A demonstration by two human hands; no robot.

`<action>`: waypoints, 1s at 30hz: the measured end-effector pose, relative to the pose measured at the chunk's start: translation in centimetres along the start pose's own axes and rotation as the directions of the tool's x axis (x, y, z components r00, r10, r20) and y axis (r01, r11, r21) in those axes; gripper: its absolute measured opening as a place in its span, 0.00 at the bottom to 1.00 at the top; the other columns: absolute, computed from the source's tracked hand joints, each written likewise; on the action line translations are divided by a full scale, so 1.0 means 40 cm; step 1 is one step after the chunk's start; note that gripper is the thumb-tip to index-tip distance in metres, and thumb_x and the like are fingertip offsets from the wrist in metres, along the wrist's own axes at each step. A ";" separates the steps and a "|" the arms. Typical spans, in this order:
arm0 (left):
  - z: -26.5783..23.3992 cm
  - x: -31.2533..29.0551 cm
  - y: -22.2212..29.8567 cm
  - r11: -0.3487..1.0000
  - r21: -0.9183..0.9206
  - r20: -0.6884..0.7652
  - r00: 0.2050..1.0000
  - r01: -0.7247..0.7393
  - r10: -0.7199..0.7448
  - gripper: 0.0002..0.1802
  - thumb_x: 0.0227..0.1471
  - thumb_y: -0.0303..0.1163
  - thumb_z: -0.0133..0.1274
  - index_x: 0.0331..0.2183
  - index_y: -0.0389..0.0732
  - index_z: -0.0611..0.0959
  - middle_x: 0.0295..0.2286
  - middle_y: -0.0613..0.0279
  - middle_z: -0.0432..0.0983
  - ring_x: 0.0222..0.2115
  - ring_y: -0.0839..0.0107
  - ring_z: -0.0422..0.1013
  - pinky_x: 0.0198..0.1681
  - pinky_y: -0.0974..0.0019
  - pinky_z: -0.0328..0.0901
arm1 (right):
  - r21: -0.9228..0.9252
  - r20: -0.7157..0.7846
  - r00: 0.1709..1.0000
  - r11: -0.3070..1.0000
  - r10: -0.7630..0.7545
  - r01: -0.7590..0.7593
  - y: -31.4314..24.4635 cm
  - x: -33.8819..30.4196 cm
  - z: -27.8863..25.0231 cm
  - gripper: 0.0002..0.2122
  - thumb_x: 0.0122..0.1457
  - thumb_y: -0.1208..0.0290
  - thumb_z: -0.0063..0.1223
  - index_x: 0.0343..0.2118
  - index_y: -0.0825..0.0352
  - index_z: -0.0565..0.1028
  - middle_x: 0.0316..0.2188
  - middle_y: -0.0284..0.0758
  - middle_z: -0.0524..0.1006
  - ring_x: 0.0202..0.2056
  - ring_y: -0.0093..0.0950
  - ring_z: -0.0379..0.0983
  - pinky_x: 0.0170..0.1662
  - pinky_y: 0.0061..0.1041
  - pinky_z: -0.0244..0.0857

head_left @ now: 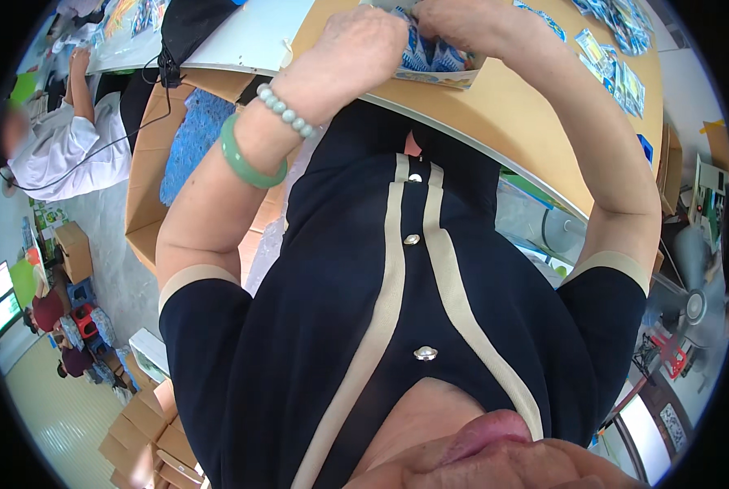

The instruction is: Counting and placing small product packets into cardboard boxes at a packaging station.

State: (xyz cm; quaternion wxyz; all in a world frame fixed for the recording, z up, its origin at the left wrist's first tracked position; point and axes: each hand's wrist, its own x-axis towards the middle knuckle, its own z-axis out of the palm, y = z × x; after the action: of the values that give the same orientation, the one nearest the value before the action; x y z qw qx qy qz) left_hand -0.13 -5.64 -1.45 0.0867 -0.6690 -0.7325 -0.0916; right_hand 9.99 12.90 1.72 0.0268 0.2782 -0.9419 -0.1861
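At the top edge of the head view, my left hand [363, 47] is over the left side of a small open carton [444, 79]; its fingers are hidden behind the back of the hand and the picture's edge. My right hand [470, 26] reaches over the carton's far right part with its fingers curled down. What those fingers hold, if anything, is hidden. Between the two hands, several blue and white packets [450, 59] stand packed in the carton. The carton sits on the tan tabletop [535, 122], near its front edge.
More blue packets [617, 24] lie at the table's far right, with flat printed packets [621, 81] nearer. A black bag [193, 37] and cable are on the white table at left. Below stands a cardboard box [149, 196] holding blue packets [197, 138]. A person in white [79, 151] works at left.
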 end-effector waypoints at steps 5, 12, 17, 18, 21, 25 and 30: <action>0.010 0.016 0.010 0.990 -0.009 0.128 0.982 0.144 -0.142 0.05 0.44 0.27 0.54 0.25 0.36 0.82 0.24 0.48 0.77 0.31 0.52 0.75 0.35 0.56 0.68 | -0.018 0.226 0.954 0.980 0.198 -0.199 -0.076 0.077 -0.016 0.08 0.43 0.71 0.57 0.29 0.62 0.82 0.33 0.31 0.79 0.44 0.34 0.72 0.46 0.34 0.66; -0.053 -0.072 -0.060 0.966 -0.235 -0.099 0.991 -0.108 0.087 0.11 0.53 0.34 0.52 0.34 0.39 0.84 0.34 0.55 0.79 0.36 0.56 0.74 0.40 0.58 0.68 | 0.565 -0.083 0.924 0.781 0.373 -0.265 -0.078 0.009 -0.131 0.08 0.49 0.76 0.51 0.33 0.68 0.79 0.44 0.42 0.74 0.45 0.39 0.70 0.50 0.35 0.66; -0.093 -0.060 -0.037 0.917 -0.398 0.040 0.998 -0.023 0.042 0.14 0.49 0.26 0.51 0.39 0.30 0.75 0.38 0.35 0.76 0.40 0.42 0.73 0.42 0.54 0.68 | 0.229 0.247 0.753 0.718 0.610 -0.657 -0.094 -0.003 -0.142 0.09 0.50 0.74 0.52 0.34 0.68 0.78 0.44 0.46 0.74 0.47 0.41 0.69 0.51 0.36 0.66; -0.052 -0.055 -0.022 0.934 -0.347 -0.065 0.995 -0.089 0.071 0.12 0.50 0.31 0.51 0.36 0.34 0.78 0.36 0.42 0.77 0.40 0.46 0.74 0.42 0.53 0.68 | 0.135 0.203 0.790 0.783 0.578 -0.607 -0.107 0.005 -0.125 0.08 0.49 0.74 0.53 0.33 0.67 0.78 0.41 0.42 0.74 0.48 0.38 0.69 0.51 0.34 0.65; 0.041 -0.047 0.017 0.951 -0.223 -0.274 0.950 -0.212 0.148 0.15 0.53 0.41 0.50 0.30 0.41 0.86 0.32 0.54 0.80 0.40 0.54 0.75 0.41 0.52 0.67 | -0.074 0.134 0.856 0.867 0.499 -0.493 -0.149 0.028 -0.071 0.08 0.47 0.75 0.56 0.32 0.64 0.79 0.37 0.35 0.75 0.48 0.31 0.70 0.51 0.30 0.65; 0.058 -0.053 0.026 0.968 -0.227 0.148 0.986 0.111 -0.078 0.19 0.53 0.46 0.51 0.33 0.41 0.86 0.35 0.56 0.79 0.43 0.57 0.73 0.43 0.50 0.65 | 0.140 0.316 0.865 0.882 0.390 -0.449 -0.164 0.084 -0.032 0.05 0.49 0.74 0.54 0.29 0.66 0.79 0.31 0.39 0.76 0.44 0.38 0.73 0.46 0.35 0.68; 0.003 -0.073 0.065 0.999 -0.042 0.064 0.997 -0.030 0.033 0.16 0.52 0.39 0.50 0.32 0.37 0.84 0.35 0.51 0.79 0.43 0.59 0.73 0.46 0.47 0.64 | 0.336 0.330 0.841 0.780 0.428 -0.528 -0.120 0.072 0.044 0.06 0.50 0.74 0.54 0.30 0.68 0.78 0.29 0.45 0.77 0.38 0.45 0.75 0.41 0.41 0.70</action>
State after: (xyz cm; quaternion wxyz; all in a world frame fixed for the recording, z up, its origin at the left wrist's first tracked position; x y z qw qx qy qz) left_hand 2.72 -8.21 -2.24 0.0505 -0.6846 -0.7223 -0.0835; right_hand 9.77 8.23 -1.84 -0.0978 0.0033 -0.9952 -0.0006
